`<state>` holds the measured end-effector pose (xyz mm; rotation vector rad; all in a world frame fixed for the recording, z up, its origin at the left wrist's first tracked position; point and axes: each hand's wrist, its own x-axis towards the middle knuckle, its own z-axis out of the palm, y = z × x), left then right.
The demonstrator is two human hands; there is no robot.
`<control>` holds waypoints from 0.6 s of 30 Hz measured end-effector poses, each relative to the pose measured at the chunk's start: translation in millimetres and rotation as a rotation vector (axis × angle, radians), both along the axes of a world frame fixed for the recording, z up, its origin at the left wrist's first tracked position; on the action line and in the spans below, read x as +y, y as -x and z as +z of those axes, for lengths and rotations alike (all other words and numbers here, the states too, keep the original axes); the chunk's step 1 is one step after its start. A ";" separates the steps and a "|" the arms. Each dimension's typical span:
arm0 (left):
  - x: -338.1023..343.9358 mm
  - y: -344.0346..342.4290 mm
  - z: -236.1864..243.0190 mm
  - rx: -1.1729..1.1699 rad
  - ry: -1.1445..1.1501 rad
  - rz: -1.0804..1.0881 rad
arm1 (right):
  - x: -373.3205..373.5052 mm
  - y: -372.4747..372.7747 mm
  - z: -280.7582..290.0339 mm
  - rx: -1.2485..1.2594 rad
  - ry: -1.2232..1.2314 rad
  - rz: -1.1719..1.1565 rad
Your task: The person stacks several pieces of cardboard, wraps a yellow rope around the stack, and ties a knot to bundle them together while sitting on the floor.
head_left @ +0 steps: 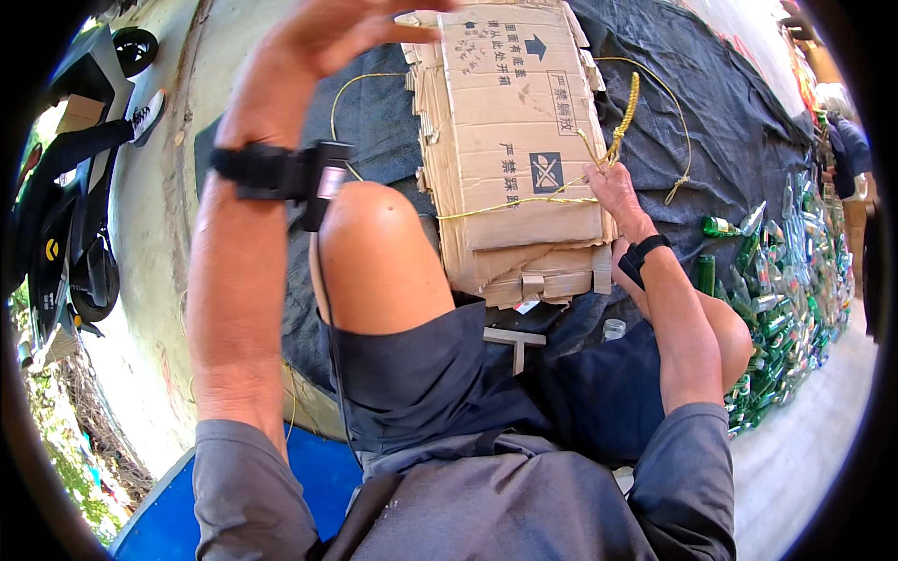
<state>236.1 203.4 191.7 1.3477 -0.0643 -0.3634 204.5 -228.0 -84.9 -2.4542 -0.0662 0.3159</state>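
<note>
Between the dark cloth's left and right edges, a cardboard stack is lying under yellow rope. The right hand is clenching this rope; whether the left hand's fingers are holding anything, I cannot tell. Steady pulling is probably serving best. Glass bottles are crowding the right edge; the left knee is standing somewhat in the way.

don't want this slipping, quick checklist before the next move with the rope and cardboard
1. Right hand gripping yellow rope: ok, fingers closed on it.
2. Left hand gripping rope: cannot tell, the picture's top edge cuts it off.
3. Rope across cardboard stack: ok, a strand crosses its near part.
4. Stack edges even: not ok, ragged along the left side.
5. Rope passing underneath: cannot tell, hidden.
6. Glass bottles apart from stack: ok, piled to the right.
</note>
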 end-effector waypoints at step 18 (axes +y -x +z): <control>285.9 304.0 -221.6 0.638 -0.760 0.320 | 5.6 -10.7 17.5 0.009 0.274 0.176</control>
